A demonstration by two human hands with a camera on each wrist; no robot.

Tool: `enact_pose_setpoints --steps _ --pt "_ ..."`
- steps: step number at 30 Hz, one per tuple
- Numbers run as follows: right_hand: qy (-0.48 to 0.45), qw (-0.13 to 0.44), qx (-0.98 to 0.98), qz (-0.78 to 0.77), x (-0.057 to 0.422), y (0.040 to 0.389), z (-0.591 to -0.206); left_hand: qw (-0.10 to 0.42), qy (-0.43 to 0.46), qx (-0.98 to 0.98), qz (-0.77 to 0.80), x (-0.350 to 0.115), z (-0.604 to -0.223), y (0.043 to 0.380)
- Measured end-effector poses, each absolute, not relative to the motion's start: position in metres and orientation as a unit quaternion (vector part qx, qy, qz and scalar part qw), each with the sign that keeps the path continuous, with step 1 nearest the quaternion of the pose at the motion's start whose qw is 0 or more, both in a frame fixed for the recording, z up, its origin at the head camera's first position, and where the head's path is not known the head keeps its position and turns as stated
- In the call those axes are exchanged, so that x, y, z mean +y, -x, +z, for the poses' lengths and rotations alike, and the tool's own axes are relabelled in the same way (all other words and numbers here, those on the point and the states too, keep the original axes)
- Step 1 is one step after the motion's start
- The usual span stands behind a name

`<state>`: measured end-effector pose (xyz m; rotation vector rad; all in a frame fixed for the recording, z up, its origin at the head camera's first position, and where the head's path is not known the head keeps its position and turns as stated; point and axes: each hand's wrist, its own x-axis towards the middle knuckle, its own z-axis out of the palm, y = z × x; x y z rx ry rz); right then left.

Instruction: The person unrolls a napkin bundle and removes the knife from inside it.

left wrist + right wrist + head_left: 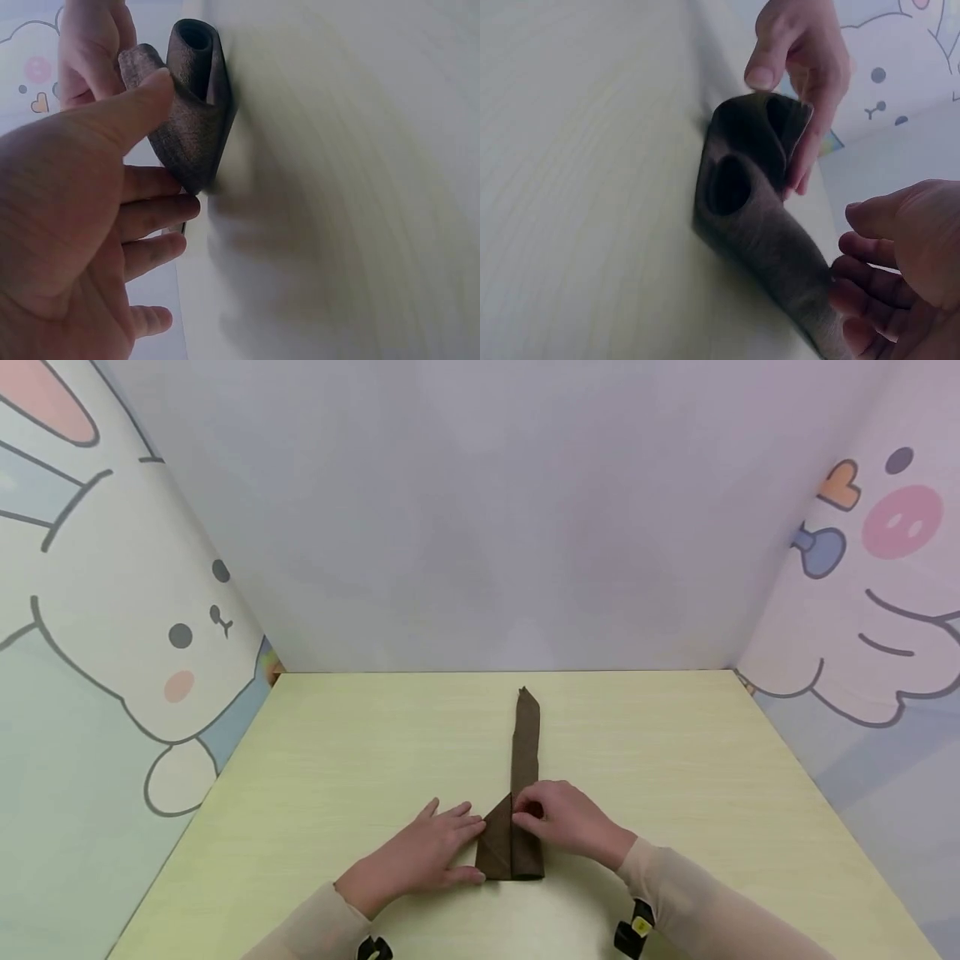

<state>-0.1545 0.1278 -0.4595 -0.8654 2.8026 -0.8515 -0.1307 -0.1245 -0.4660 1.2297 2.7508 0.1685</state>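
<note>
A folded brown cloth (527,743) lies on the table as a long narrow strip, its far end pointed. A triangular flap (495,843) stands out to the left at the near end, where the wrist views show rolled, open folds. My left hand (427,853) rests against the flap's left side with fingers fairly straight; its thumb touches the near corner. Over the middle of the strip, my right hand (573,818) has curled fingers, with thumb and index fingertips together at the fold line. The right wrist view shows those right fingertips (844,292) against the cloth.
The pale yellow table (360,735) reaches back to a plain light wall (480,527). Cartoon-printed panels flank it, one on the left (112,635) and one on the right (862,635). A dark strap (635,929) is on the right wrist.
</note>
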Motion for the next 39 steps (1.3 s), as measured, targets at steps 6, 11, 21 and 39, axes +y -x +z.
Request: enact_pose_setpoints --steps 6,11,21,39 --pt "0.320 -0.043 0.925 -0.202 0.134 0.152 -0.471 0.047 -0.419 0.905 0.054 -0.124 -0.465 0.127" --pt "0.342 -0.070 0.922 -0.168 0.135 0.149 -0.476 0.042 -0.438 0.896 0.063 -0.123 -0.462 0.122" --pt "0.361 -0.090 0.912 -0.173 0.136 0.150 -0.477 0.011 -0.458 0.886 0.065 -0.125 -0.464 0.118" --pt "0.333 -0.054 0.921 -0.193 0.138 0.149 -0.482 0.027 -0.415 0.907 0.069 -0.147 -0.471 0.120"
